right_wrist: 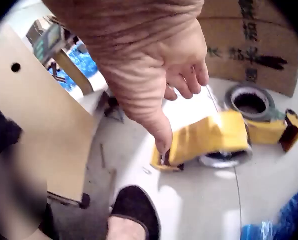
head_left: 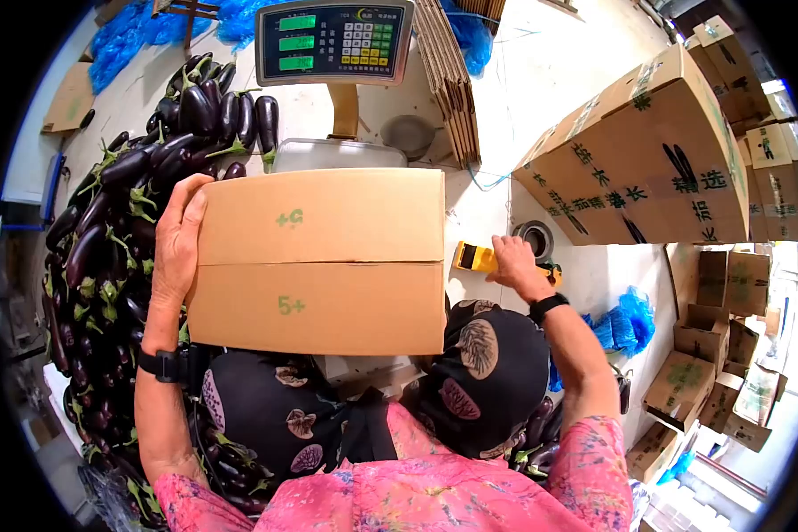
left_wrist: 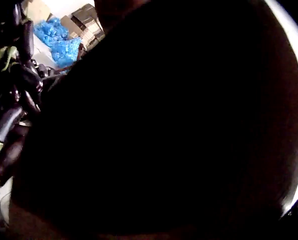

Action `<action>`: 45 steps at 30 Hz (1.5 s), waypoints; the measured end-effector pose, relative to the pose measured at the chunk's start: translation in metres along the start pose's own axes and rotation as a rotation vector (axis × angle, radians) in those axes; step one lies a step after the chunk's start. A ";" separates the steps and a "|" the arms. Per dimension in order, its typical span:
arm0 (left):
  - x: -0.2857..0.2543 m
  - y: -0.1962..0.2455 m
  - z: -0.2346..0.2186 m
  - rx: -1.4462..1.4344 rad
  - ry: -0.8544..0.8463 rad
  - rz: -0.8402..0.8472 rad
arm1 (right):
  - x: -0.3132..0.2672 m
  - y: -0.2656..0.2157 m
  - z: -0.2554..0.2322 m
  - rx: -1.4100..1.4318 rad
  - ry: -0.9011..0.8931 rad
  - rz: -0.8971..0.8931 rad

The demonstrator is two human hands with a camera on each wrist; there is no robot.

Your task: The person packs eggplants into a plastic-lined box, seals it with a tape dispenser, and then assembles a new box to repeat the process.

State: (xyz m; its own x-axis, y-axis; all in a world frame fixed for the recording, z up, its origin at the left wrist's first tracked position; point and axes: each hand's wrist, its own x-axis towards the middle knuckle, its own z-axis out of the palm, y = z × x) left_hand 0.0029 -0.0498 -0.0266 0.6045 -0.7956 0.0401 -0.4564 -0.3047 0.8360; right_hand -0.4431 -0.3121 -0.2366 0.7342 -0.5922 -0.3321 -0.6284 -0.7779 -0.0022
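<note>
A closed cardboard box marked "5+" stands in front of the person, its two top flaps meeting along the middle. My left hand holds the box at its left side, fingers by the far corner and thumb over the edge. A dark shape fills most of the left wrist view, hiding that hand there. Over a yellow tape dispenser on the floor is my right hand. Its thumb tip is right at the dispenser's end, while the other fingers are spread loosely above it.
Many eggplants are heaped at the left. A digital scale stands ahead, near flattened cartons. A large printed carton is at the right. Beside the dispenser lies a tape roll; blue plastic is on the floor.
</note>
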 end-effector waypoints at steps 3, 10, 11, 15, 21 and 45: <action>0.000 0.005 0.002 0.037 0.008 -0.013 | 0.001 -0.007 0.045 -0.153 -0.091 0.110; -0.001 0.002 0.001 -0.048 0.006 -0.038 | -0.011 -0.017 0.061 0.447 -0.008 0.293; -0.002 0.002 0.000 -0.035 0.006 -0.036 | -0.013 -0.013 0.059 0.616 -0.039 0.380; 0.000 0.002 -0.001 -0.047 -0.010 -0.013 | -0.037 -0.009 -0.039 1.336 0.193 0.356; -0.003 -0.002 -0.002 -0.093 0.028 0.055 | -0.047 -0.043 -0.222 1.514 0.356 0.089; -0.016 -0.013 -0.013 0.086 0.480 0.469 | -0.003 -0.231 -0.309 1.112 -0.071 -0.361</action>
State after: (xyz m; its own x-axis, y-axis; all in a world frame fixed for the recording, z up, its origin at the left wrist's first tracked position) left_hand 0.0073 -0.0268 -0.0309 0.5439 -0.5393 0.6429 -0.7791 -0.0401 0.6256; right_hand -0.2205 -0.1952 0.0566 0.9220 -0.3342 -0.1957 -0.2913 -0.2656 -0.9190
